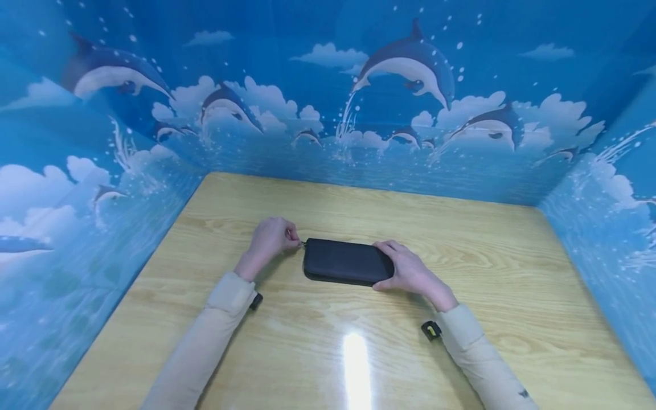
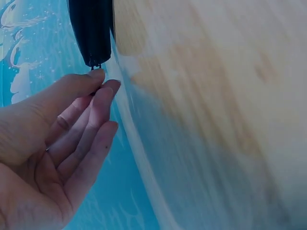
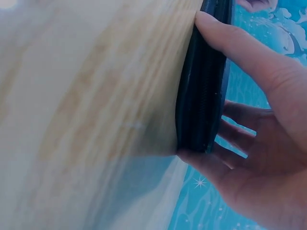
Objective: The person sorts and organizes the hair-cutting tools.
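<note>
A black zip-around wallet [image 1: 348,262] lies on the wooden table in the head view. At its upper left corner, the thumb and forefinger of my left hand [image 1: 273,236] pinch the small zipper pull [image 1: 303,244]. Most of the pull is hidden by the fingertips in the left wrist view, where my other fingers curve loosely below the thumb. Round the wallet's right end, my right hand [image 1: 408,270] grips with the thumb at the near edge and the fingers at the far edge. The zipper track [image 3: 205,91] along the wallet's side shows shut in the right wrist view.
The light wooden table [image 1: 487,250] runs back to blue walls [image 1: 287,34] printed with dolphins and clouds, which stand on the left, back and right. Dark straps with small devices [image 1: 431,330] sit at both wrists. A bright reflection [image 1: 356,364] lies on the near tabletop.
</note>
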Demonstrator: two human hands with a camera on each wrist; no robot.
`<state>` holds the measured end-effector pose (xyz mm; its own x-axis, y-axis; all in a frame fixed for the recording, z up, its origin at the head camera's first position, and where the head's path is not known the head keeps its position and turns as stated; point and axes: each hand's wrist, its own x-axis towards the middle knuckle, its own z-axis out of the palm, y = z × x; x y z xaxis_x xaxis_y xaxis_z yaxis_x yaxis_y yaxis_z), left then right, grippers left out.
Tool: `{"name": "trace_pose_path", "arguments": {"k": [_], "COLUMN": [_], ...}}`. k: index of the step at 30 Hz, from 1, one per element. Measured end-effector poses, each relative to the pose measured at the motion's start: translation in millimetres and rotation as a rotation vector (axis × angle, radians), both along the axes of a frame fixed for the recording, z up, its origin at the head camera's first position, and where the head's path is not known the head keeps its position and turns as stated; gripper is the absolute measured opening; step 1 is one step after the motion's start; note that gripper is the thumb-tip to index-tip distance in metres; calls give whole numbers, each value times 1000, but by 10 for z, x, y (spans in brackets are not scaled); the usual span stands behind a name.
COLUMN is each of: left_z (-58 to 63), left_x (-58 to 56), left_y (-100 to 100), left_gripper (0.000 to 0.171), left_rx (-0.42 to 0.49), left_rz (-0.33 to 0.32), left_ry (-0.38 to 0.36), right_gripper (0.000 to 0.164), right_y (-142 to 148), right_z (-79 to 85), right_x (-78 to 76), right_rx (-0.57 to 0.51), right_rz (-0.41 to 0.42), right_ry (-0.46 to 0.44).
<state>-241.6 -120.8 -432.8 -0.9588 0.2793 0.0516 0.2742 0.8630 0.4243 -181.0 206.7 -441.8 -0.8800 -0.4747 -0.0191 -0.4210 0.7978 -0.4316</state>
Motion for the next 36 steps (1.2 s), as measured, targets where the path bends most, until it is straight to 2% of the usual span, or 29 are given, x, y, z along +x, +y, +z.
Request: {"name": "trace_pose_path", "arguments": {"k": [8,16,21,26,30,33,36], "left_z": [17,17,24,24,0,-28,-36], "left_x": [10,66,86,92,84,74,82], "left_y": [68,95,138,191,224,249,293], "left_gripper": [12,6,16,24,33,38,47], "left_rx": [-34,-32,-45,-61,-67,-127,-164], "left_rz": [20,50,55,22,-48,-106,-108], "left_ry": [-28,20,4,26,11,5,-5], "right_gripper": [97,98,99,98,97,97,94], "right_y": [39,18,-7,-21,-41,-67,-103], "right_z": [25,-15,-16,-5,6,17,40], "right_x": [-33,-25,-12,-30,-41,-40,-23], "right_rx": [9,14,32,59,70,62,41], "right_rz": [-9,-45,-65,-78,-83,-78,-94], "right_ry": [-26,-59,-65,-55,-54,-46,-39]}}
